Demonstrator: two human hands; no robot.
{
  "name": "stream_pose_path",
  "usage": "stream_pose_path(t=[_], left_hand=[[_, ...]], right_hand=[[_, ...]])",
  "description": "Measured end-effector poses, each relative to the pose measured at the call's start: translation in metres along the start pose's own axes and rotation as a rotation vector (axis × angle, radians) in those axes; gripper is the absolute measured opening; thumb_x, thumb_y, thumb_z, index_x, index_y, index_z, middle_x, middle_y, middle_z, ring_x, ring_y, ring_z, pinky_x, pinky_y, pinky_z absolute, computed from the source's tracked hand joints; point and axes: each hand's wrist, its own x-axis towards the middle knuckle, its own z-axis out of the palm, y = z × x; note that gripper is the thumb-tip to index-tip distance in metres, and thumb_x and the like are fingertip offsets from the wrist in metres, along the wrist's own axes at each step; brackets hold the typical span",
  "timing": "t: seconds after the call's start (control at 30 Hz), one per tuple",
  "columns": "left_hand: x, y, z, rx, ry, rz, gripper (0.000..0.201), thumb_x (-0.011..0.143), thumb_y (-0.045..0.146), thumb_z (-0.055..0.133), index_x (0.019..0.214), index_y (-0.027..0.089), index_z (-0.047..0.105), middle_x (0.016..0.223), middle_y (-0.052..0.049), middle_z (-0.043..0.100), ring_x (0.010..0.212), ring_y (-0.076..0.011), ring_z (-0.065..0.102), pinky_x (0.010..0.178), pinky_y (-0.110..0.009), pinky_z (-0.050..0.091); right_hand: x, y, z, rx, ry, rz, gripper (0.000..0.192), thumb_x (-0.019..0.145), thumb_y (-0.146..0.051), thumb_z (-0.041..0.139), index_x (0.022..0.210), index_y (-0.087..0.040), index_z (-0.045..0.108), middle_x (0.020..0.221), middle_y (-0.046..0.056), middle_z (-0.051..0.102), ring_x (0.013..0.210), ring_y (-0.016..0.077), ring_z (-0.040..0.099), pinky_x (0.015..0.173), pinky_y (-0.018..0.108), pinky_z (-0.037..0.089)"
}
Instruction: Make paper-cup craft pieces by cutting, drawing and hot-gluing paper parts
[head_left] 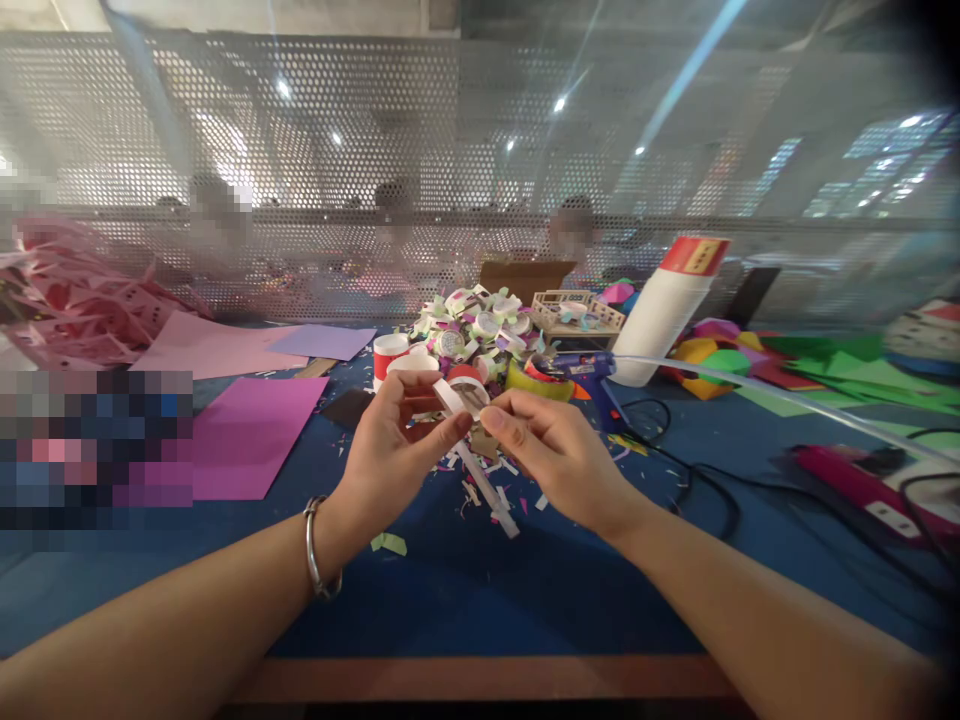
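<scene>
Both hands pinch one white paper strip [459, 400] above the counter [465, 600]: left hand [394, 445] at nine o'clock, right hand [551, 455] at three. Finished paper pieces [480, 330] heap at twelve; this strip looks half-formed.

No writing here can be read. The white bottle [664, 310] has a red and yellow band at its top with marks on it, but they are too blurred to make out. The small round pieces in the pile [480, 335] show printed patches, also too small to read. The red and white tub [390, 357] has no legible label, and nothing can be read on the strip [469, 398] between the hands.
</scene>
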Motion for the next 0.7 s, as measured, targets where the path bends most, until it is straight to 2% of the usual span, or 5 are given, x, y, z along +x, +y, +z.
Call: stream_pose_path(t=[0.23, 0.43, 0.7], left_hand=[[-0.0048, 0.0, 0.0037, -0.028, 0.003, 0.027, 0.043, 0.078, 0.028, 0.081, 0.109, 0.018, 0.053, 0.107, -0.009, 0.066, 0.1, -0.0205, 0.066, 0.085, -0.033, 0.059], [-0.0056, 0.0006, 0.004, -0.026, 0.016, 0.044, 0.043, 0.076, 0.027, 0.083, 0.108, 0.017, 0.056, 0.103, -0.008, 0.066, 0.097, -0.0197, 0.066, 0.083, -0.033, 0.06], [-0.0073, 0.002, 0.008, -0.045, 0.016, 0.04, 0.039, 0.073, 0.028, 0.085, 0.096, 0.019, 0.055, 0.105, -0.008, 0.068, 0.098, -0.0218, 0.066, 0.079, -0.034, 0.06]], right_hand=[[-0.0014, -0.0014, 0.0023, -0.164, -0.004, -0.062, 0.037, 0.098, -0.051, 0.054, 0.081, -0.018, 0.059, 0.064, -0.004, 0.041, 0.055, 0.0092, 0.034, 0.049, 0.028, 0.027], [-0.0033, -0.0013, 0.0017, -0.218, 0.005, -0.093, 0.036, 0.099, -0.048, 0.052, 0.083, -0.018, 0.061, 0.065, -0.003, 0.046, 0.056, 0.0095, 0.036, 0.05, 0.028, 0.029], [-0.0046, -0.0012, 0.0023, -0.23, 0.079, -0.114, 0.039, 0.1, -0.049, 0.051, 0.076, -0.019, 0.058, 0.059, -0.005, 0.038, 0.051, 0.0091, 0.033, 0.047, 0.028, 0.025]])
